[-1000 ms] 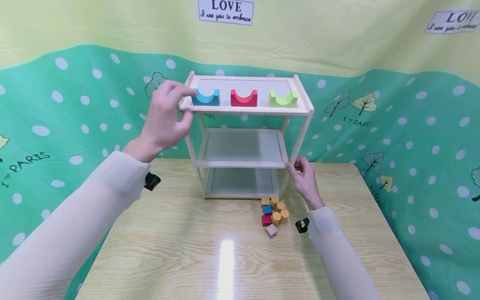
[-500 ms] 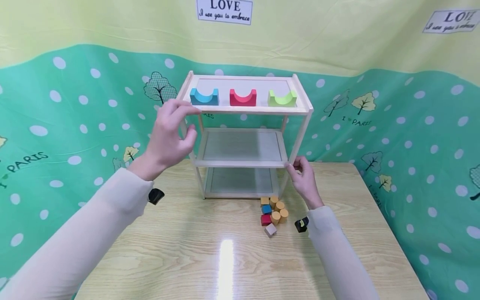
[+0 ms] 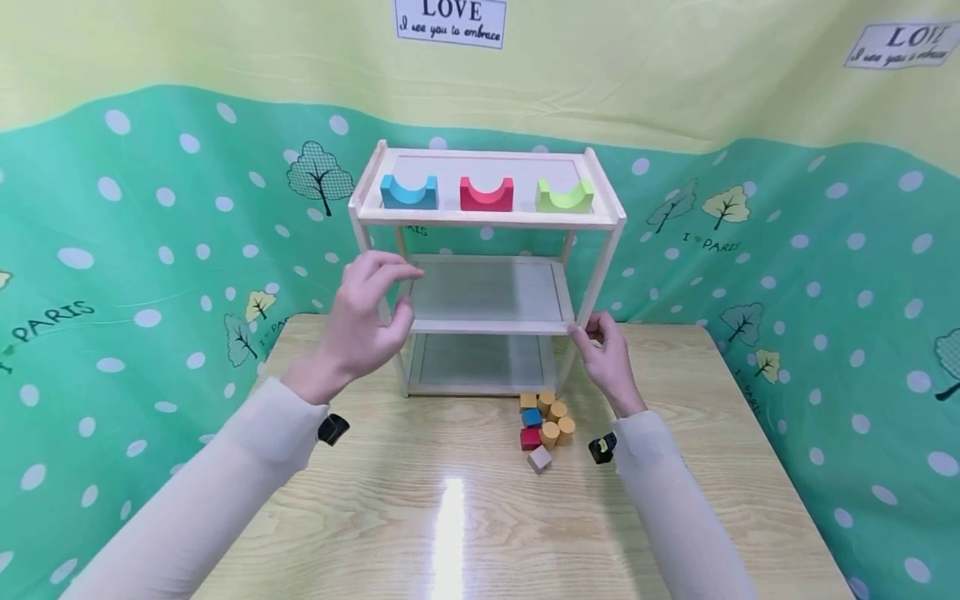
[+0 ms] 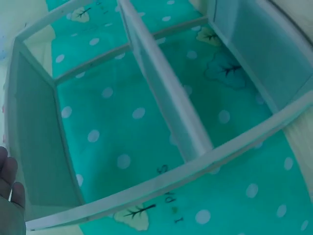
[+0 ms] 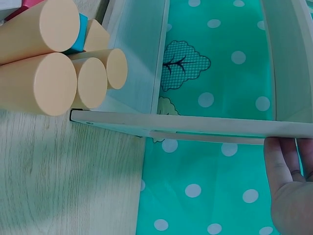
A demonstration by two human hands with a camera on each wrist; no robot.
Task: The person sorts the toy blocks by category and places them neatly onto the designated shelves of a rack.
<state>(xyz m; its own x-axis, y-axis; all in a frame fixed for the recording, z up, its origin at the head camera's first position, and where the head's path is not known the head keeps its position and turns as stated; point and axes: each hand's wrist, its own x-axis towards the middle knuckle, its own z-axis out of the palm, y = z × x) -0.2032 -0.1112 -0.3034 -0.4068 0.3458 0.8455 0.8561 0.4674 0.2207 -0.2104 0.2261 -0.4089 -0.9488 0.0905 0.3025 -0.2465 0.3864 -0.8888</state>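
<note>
A three-tier white wooden shelf [image 3: 487,327] stands on the table. Along its top tier sit a blue arch-cut block [image 3: 409,197], a red one [image 3: 486,198] and a green one [image 3: 564,200], each with its hollow facing up. My left hand [image 3: 367,321] hovers by the shelf's left front post, thumb and forefinger apart, holding nothing. With thumb and fingers, my right hand [image 3: 609,358] holds the right front post at the middle tier. Its fingers [image 5: 279,164] meet the post's outer side in the right wrist view; the thumb is hidden there.
Before the shelf's right front foot cluster several orange cylinders [image 3: 550,433], an orange cube [image 3: 528,402], a blue cube [image 3: 532,417], a red cube [image 3: 530,438] and a pale cube [image 3: 539,459]. A patterned curtain [image 3: 187,183] hangs behind and beside the wooden table [image 3: 360,517].
My left hand has come away from the blue arch-cut block on the top tier and moved down and slightly right, to middle-tier height. The right hand has stayed at the post.
</note>
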